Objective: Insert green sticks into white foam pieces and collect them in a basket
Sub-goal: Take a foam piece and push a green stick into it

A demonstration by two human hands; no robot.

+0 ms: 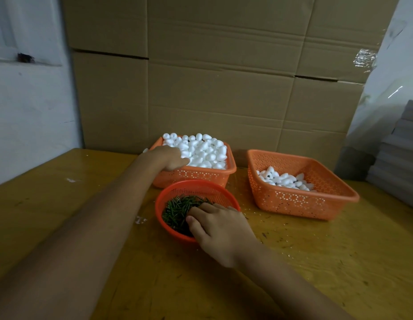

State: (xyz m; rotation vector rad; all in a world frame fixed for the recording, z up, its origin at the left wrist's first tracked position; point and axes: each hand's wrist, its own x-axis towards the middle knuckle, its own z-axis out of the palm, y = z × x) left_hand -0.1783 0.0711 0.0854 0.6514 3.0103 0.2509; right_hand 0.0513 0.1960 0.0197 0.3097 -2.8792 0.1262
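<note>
A square orange basket (196, 175) at the back holds a heap of white foam pieces (205, 151). My left hand (170, 158) reaches over its near left corner. The fingers curl down into the foam, and their tips are hidden among the pieces. In front stands a round red basket (196, 184) holding several green sticks (177, 210). My right hand (219, 229) lies over its right side, thumb and forefinger pinching into the sticks. A second square orange basket (304, 200) on the right holds a few foam pieces with sticks inserted (284, 180).
The baskets stand on a yellow wooden table (316, 262) strewn with small scraps. Flattened cardboard boxes (212, 77) lean against the wall behind. A grey stack (399, 158) sits at the right edge, and a white wall (32, 112) is on the left.
</note>
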